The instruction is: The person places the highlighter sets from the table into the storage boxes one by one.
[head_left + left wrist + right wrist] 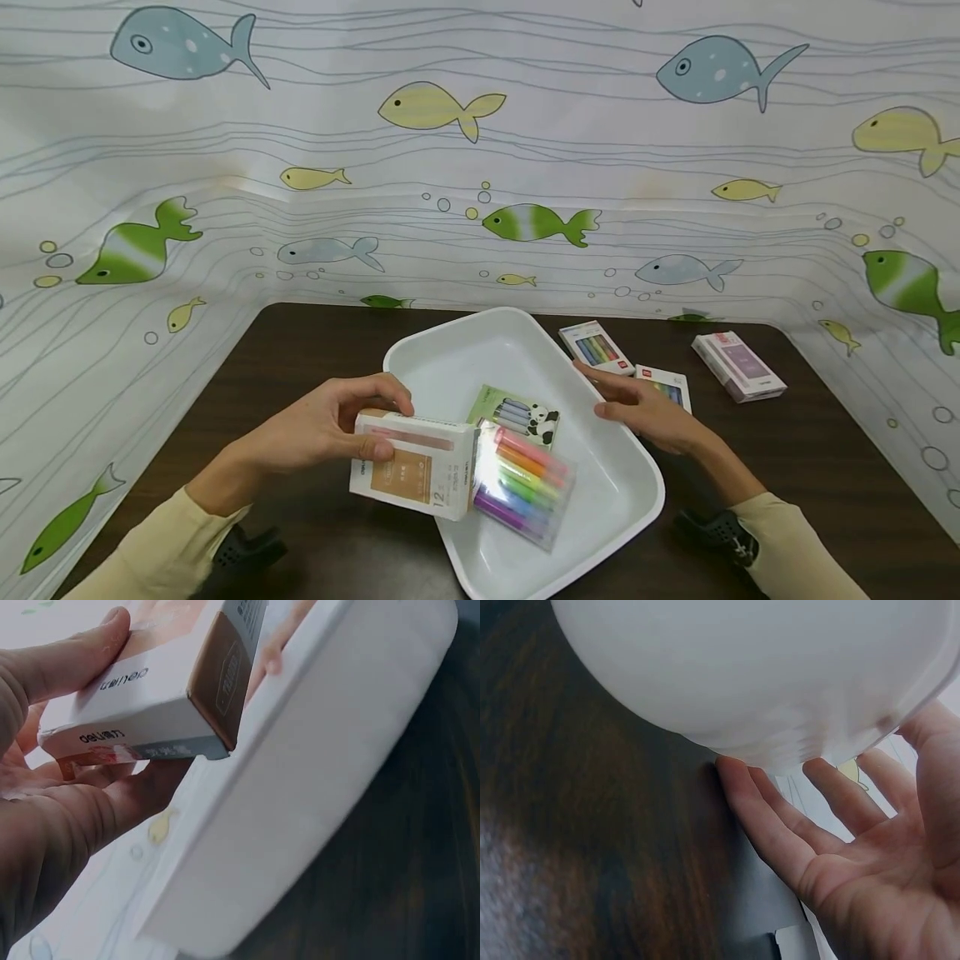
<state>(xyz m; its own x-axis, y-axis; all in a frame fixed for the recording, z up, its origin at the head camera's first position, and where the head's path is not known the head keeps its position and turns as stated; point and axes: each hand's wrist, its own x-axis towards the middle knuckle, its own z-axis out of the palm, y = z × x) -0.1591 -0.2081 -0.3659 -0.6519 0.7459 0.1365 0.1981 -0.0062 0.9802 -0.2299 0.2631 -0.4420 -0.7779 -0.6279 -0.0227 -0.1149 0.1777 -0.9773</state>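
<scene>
My left hand (pixel 337 425) grips a white and brown deli box (pixel 412 479) marked 12, thumb on its printed face and fingers behind, over the near left rim of a white tray (pixel 622 500). The left wrist view shows the box's end (pixel 120 746) close to the tray's wall. Inside the tray, a clear case of coloured markers (pixel 521 487) overlaps the box's right end in the head view. Behind it lies a green panda-print pack (pixel 517 412). My right hand (pixel 648 408) holds the tray's right rim, fingertips (pixel 735 769) against the outer wall, thumb at the rim.
On the dark wood table (pixel 300 358), right of the tray, lie a white pack with coloured sticks (pixel 597 346), a similar pack (pixel 671 385) partly behind my right hand, and a pink and white box (pixel 738 367). A fish-patterned sheet (pixel 450 167) stands behind and beside the table.
</scene>
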